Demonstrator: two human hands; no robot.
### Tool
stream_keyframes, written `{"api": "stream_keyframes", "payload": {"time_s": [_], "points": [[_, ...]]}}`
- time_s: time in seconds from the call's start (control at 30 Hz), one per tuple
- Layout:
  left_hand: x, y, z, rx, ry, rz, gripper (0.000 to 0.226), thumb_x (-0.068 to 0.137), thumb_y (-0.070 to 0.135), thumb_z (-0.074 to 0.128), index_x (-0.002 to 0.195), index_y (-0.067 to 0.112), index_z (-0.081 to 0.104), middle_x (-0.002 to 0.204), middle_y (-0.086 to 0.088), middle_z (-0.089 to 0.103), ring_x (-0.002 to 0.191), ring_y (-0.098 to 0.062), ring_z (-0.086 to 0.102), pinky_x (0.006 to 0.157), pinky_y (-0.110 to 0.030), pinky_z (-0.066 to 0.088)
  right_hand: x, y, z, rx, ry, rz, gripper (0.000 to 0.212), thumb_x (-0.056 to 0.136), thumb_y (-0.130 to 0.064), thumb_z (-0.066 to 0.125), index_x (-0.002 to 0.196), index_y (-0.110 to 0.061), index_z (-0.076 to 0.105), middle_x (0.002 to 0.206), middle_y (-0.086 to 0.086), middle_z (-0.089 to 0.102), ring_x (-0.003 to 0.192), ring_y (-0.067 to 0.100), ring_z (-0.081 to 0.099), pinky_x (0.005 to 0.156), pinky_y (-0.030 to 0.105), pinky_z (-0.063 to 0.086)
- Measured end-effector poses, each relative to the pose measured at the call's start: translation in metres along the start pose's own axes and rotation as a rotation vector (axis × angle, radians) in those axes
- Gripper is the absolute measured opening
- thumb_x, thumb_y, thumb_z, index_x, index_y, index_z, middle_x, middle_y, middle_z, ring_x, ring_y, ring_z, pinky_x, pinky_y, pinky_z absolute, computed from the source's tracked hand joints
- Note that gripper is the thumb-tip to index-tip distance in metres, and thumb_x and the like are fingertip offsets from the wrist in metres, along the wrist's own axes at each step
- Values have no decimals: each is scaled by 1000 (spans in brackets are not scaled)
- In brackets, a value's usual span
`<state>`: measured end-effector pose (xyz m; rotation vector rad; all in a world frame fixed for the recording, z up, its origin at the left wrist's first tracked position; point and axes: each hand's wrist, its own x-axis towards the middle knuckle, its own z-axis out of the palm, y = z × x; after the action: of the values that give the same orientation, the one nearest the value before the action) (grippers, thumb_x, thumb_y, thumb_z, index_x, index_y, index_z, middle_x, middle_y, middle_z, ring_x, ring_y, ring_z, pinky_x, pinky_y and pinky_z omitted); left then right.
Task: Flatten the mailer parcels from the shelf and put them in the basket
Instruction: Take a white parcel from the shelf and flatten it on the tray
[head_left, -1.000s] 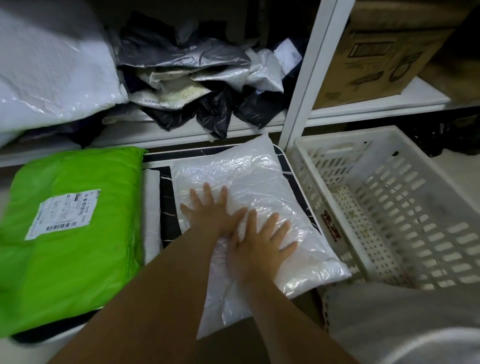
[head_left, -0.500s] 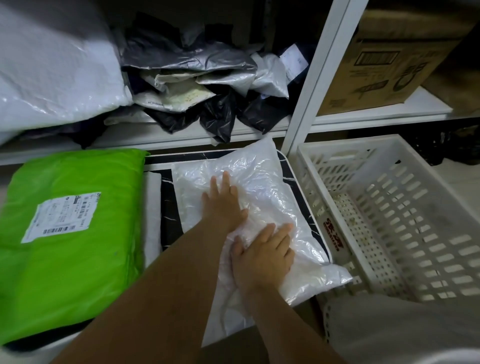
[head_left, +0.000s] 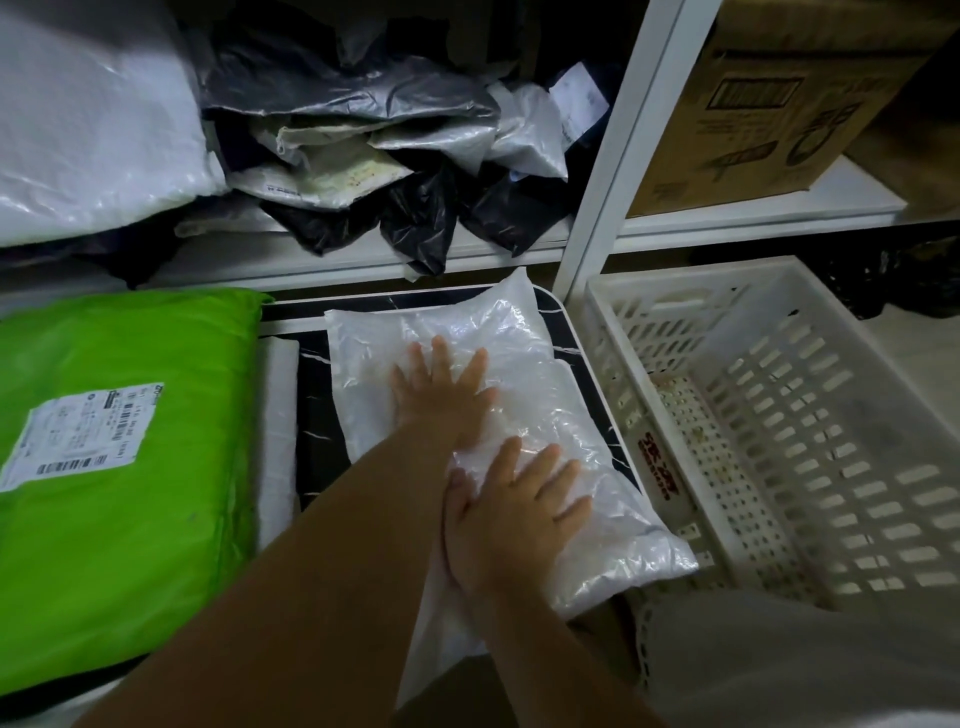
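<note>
At the centre of the frame, the left hand (head_left: 441, 397) is laid flat on a white plastic parcel (head_left: 524, 415), its fingers straight and spread, pointing toward the top of the frame. Just below and to the right of it, the right hand (head_left: 511, 525) is pressed flat on the same parcel, fingers straight and fanned toward the upper right; nothing is gripped by either hand, and the two are set close together, the right thumb lying against the left forearm. The parcel is spread across a dark marble-patterned surface (head_left: 311, 410) with a white edge, and its lower right corner is seen to hang over that edge toward the basket. The white slatted basket (head_left: 779, 415) is placed just to the right of the parcel, in the right half of the frame; no parcel can be seen inside it. To the left, a large green parcel (head_left: 156, 441) with a printed label (head_left: 72, 439) is laid flat, filling the lower left of the frame. Above, along the top of the frame, a white shelf (head_left: 311, 265) is loaded with a heap of crumpled black, grey and white bags (head_left: 374, 171), and a big white parcel (head_left: 88, 119) is kept in the upper left. In the upper right, beyond a white upright post (head_left: 618, 171), a brown cardboard box (head_left: 779, 93) is stood on another shelf.
</note>
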<state>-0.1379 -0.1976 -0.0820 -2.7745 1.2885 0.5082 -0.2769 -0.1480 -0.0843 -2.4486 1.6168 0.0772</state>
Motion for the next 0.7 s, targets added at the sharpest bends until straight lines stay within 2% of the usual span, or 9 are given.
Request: {"api": "stream_keyframes", "payload": {"time_s": [0.13,0.2,0.27,0.33,0.4,0.5,0.6,0.7], "points": [[-5,-17,5,-6,42,111,61,102,39,26,153,20,-1,161,-8,-7,147,-29,-3,118,-48,7,4,-1,-7,-29,-96,23,66,98,-53,10,154,-19,2,159,24,0,146,43,-6,112,65,-2],[-17,-22,4,21,57,120,65,98,27,43,152,13,8,161,-8,3,147,-27,5,118,-46,13,7,-2,-16,-19,-138,28,57,99,-46,16,152,-24,9,158,23,8,146,41,4,111,63,9],[-36,-24,3,16,114,37,58,96,22,46,149,16,21,159,-8,12,147,-27,9,118,-48,13,14,1,-32,-6,-121,0,45,97,-36,28,141,-28,31,148,19,32,135,36,26,103,54,27],[-57,-23,4,-24,184,-133,50,97,18,39,145,16,28,158,-14,12,146,-30,8,117,-49,16,22,9,-47,-28,-47,-5,36,96,-31,34,129,-26,46,133,11,43,123,29,37,94,46,33],[-76,-22,5,-147,237,-341,47,98,20,38,143,15,28,156,-20,10,145,-35,11,112,-48,25,32,20,-57,-90,4,83,37,96,-35,35,129,-24,47,135,14,42,125,30,36,97,46,33],[-100,-21,-1,-389,273,-539,37,95,22,43,130,15,34,141,-22,29,126,-35,37,95,-44,42,36,39,-65,-119,-101,225,47,97,-43,31,137,-21,37,144,21,33,133,38,32,105,55,30],[-119,-19,-12,-574,218,-644,38,94,17,43,130,16,31,131,-19,33,116,-35,43,89,-43,43,33,56,-73,-6,-191,304,50,95,-41,40,140,-20,33,140,18,40,128,37,41,103,53,33],[-127,-21,-23,-665,144,-612,46,93,10,42,136,15,28,132,-26,34,109,-38,52,85,-39,45,29,58,-78,79,-143,291,47,92,-35,48,136,-18,42,134,13,52,124,33,49,101,49,35]]}}
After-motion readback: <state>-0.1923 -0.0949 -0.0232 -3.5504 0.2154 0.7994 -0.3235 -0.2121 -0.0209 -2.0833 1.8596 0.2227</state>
